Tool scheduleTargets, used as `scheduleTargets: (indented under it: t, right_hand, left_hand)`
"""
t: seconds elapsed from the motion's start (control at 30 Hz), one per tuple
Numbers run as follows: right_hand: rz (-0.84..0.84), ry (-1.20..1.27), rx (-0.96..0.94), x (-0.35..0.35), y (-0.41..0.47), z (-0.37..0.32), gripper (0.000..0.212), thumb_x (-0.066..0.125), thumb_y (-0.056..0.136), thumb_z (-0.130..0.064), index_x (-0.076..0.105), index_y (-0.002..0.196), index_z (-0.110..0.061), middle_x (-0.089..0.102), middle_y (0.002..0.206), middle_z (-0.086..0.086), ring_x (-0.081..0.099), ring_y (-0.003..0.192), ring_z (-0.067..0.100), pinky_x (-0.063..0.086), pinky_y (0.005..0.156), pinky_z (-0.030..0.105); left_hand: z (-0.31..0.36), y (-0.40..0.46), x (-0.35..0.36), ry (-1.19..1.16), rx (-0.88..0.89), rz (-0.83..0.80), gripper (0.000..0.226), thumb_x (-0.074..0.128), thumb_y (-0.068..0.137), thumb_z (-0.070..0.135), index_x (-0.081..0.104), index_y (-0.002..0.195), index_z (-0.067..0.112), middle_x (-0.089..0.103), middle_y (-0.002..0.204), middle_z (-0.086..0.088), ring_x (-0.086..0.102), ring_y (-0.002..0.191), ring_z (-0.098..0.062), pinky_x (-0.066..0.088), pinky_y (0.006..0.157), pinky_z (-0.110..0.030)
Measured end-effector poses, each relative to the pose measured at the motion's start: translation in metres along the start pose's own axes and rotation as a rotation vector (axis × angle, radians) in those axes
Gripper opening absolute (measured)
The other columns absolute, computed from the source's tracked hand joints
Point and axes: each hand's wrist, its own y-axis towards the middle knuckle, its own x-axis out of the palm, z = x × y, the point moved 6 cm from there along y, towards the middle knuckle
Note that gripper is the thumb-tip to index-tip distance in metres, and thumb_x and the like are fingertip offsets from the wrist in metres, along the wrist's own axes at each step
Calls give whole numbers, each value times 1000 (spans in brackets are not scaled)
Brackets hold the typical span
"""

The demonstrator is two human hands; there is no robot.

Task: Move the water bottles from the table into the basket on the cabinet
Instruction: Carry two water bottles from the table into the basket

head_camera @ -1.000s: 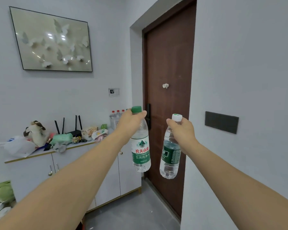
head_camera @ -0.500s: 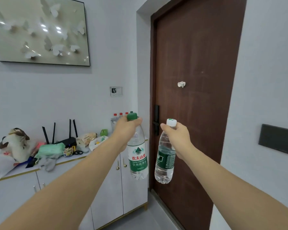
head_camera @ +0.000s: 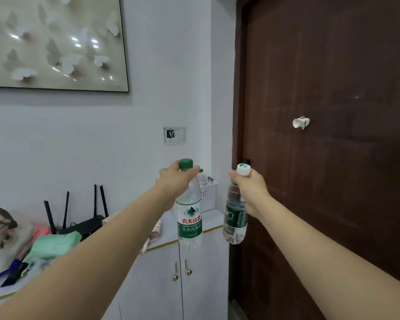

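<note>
My left hand (head_camera: 174, 181) grips the neck of a clear water bottle with a green cap and a green and white label (head_camera: 189, 218). My right hand (head_camera: 249, 188) holds a second clear bottle with a white cap and a dark green label (head_camera: 235, 218) by its neck. Both bottles hang upright in the air in front of the white cabinet (head_camera: 194, 273). Behind them, at the cabinet top's right end, stands a white perforated basket (head_camera: 209, 196); a bottle inside it shows just behind my left hand. The rest of the basket is hidden by my left hand and its bottle.
A brown door (head_camera: 328, 158) fills the right side, close to the cabinet's end. A black router with antennas (head_camera: 83, 218), green cloth (head_camera: 53, 245), a plush toy (head_camera: 0, 229) and other clutter cover the cabinet top on the left. A framed butterfly picture (head_camera: 56, 42) hangs above.
The view has come closer to the cabinet and door. Both hands, still holding their bottles, now hang right in front of the basket, which has grown larger in view.
</note>
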Motion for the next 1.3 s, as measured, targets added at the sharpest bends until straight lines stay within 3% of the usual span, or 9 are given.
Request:
scheduleTargets:
  t: [0.1,0.23,0.33,0.5,0.63,0.77,0.9,1.17,1.3]
  right_hand:
    - [-2,32,36,24,54,24,13,71,89,-24,63,99,-21,66,97,1,60,86,16,44,64,30]
    - [-17,33,46,67,123,56,12,71,89,-24,63,98,-21,66,103,4,60,101,24,47,85,41]
    - [0,13,41,100,175,69,16,71,89,-24,64,101,-16,65,100,6,59,105,28,46,96,50]
    - [83,59,-8,134,262,79,22,71,89,-22,63,108,-15,65,97,-3,58,95,15,43,80,34]
    - [184,114,-10,142,324,99,25,71,89,-21,62,111,-16,66,101,-2,59,96,15,42,83,33]
    - [230,112,-13,150,384,127,19,71,89,-23,63,104,-18,66,95,-3,59,87,13,43,69,28]
    - [173,73,20,162,442,161,15,71,88,-25,64,101,-18,68,94,-1,62,84,16,49,71,31]
    - [2,-112,-15,188,532,223,16,72,87,-31,64,96,-21,71,97,1,66,91,18,53,82,36]
    - [-24,-199,14,190,551,265,14,71,88,-29,62,96,-22,68,94,-5,63,84,8,45,64,21]
  left_hand:
    - [-24,59,-11,13,-75,23,39,63,92,51,54,125,32,48,136,-6,48,121,-30,38,108,-46]
    - [-50,142,-24,-103,-67,-9,45,65,95,38,51,134,21,54,128,-3,48,108,-23,37,92,-39]
    - [-62,208,-35,-167,-64,-9,45,67,94,35,51,133,20,54,121,-2,47,106,-23,34,91,-40]
    - [-73,305,-45,-266,-56,58,42,70,92,33,54,130,21,57,115,-2,50,105,-24,37,89,-39]
    - [-93,366,-39,-356,-87,84,29,71,92,28,54,115,23,59,106,1,51,107,-25,37,90,-40]
    - [-117,418,-23,-409,-111,99,26,70,93,25,53,112,23,57,94,7,50,105,-25,37,92,-41]
    - [-143,462,-2,-418,-121,122,25,71,92,22,53,110,22,57,93,8,51,104,-25,39,93,-42]
    - [-200,536,48,-235,-66,104,18,75,88,21,63,101,22,67,97,2,61,88,-11,44,75,-31]
    - [-237,555,74,-140,-80,53,18,77,86,23,62,93,29,69,96,3,64,92,-14,48,71,-28]
